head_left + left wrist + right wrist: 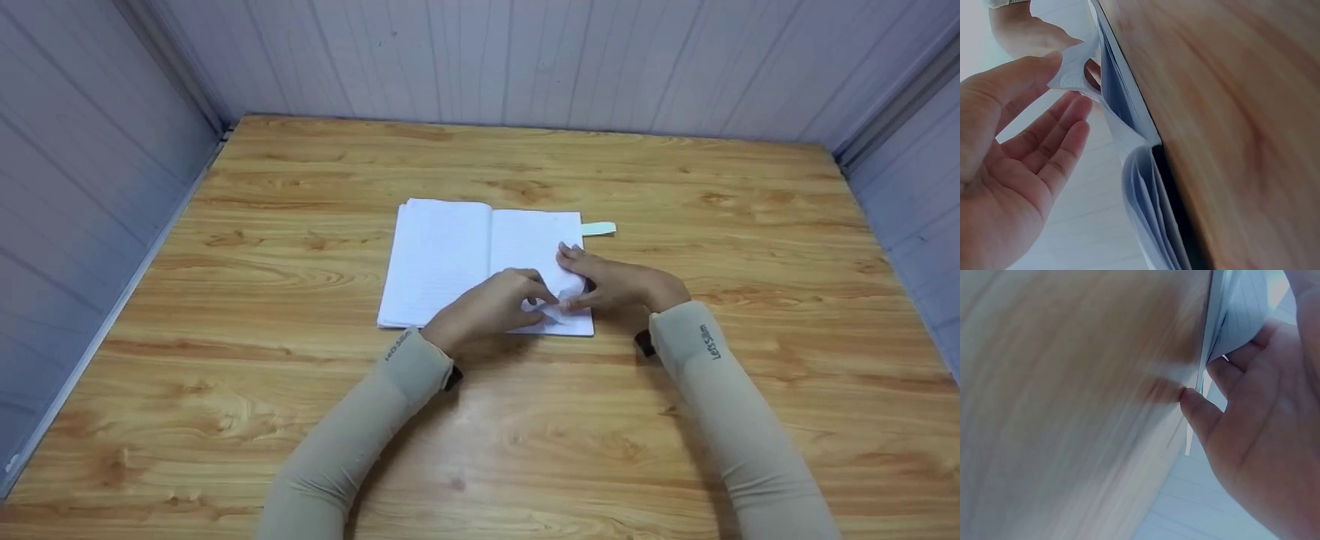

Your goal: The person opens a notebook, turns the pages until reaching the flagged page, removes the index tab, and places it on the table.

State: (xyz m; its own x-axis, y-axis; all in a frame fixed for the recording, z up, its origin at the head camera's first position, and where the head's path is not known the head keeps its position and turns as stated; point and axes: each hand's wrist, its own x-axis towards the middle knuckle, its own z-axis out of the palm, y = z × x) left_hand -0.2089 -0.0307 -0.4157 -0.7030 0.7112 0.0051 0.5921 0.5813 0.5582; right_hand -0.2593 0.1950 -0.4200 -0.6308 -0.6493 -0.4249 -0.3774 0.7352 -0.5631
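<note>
A lined notebook (450,247) lies spread on the wooden table, its right-hand page (525,232) lifted and curled at the lower corner. My left hand (495,300) pinches that raised corner; in the left wrist view the page (1072,67) bends between the thumb and the fingers. From the right side, my right hand (619,283) reaches over the notebook's edge. Its fairly straight fingers rest on the paper, with the thumb against the curled part. In the right wrist view, one fingertip (1188,395) sits at the notebook's edge, while the page partly hides the other fingers.
A pale green strip (599,229) sticks out from the notebook's right edge. The wooden table (480,450) reaches to panelled walls (480,60) at the back and both sides. Beige sleeves cover both forearms, and a dark band shows at each wrist.
</note>
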